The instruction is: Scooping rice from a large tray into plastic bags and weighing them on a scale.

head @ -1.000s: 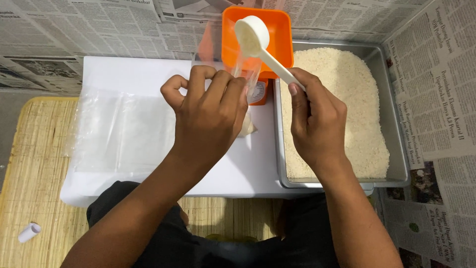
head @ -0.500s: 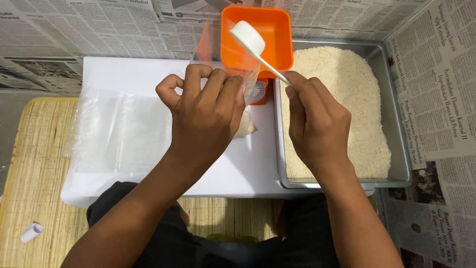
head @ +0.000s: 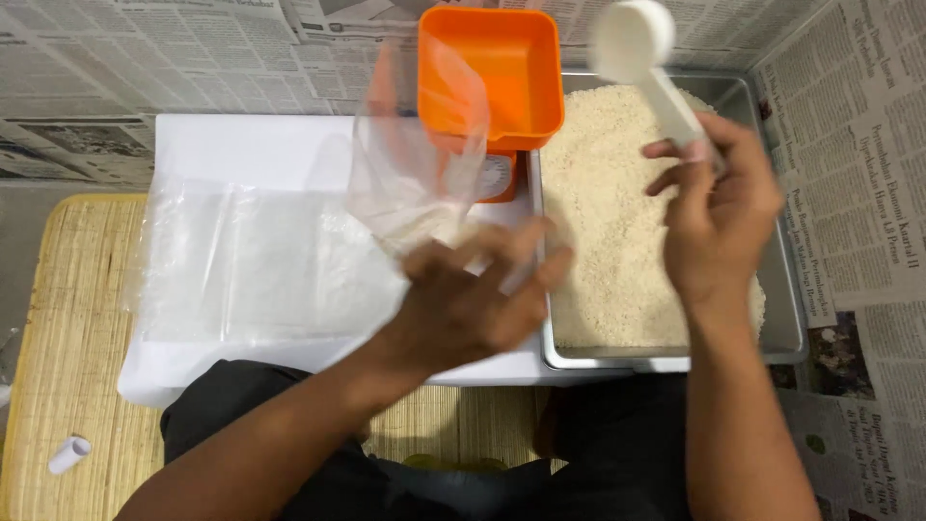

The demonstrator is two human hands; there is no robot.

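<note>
Plastic bag (head: 415,164), clear, 1 piece: held at its lower end by the left hand (head: 473,299), fingers closed on the gathered film; the hand is blurred, so the exact pinch cannot be made out. The bag stands upward from that hand, its open mouth against the front of the orange tub (head: 492,72).

Scoop (head: 641,58), white plastic, 1 piece: handle grasped in the right hand (head: 719,217), fingers wrapped round the lower handle, round bowl uppermost and tilted, raised above the far part of the steel tray (head: 786,333). Whether the bowl carries anything cannot be told.

Steel tray, rectangular, 1 piece: just right of the bag, filled with white rice (head: 617,222); the right hand hovers over it.

Orange tub, square, 1 piece: behind the bag, touching the tray's left far corner, seated on a small scale whose dial (head: 494,176) shows under it.

White board (head: 251,150), 1 piece: under the bag and the tub, left of the tray, bearing a flat stack of clear bags (head: 251,260) left of the held bag.

Woven mat (head: 68,318): beneath the board, showing well left of the bag.

White cylinder (head: 69,453), small: on the mat, well apart from the bag, at the near left.

Newspaper sheets (head: 858,125): spread around the tray.
</note>
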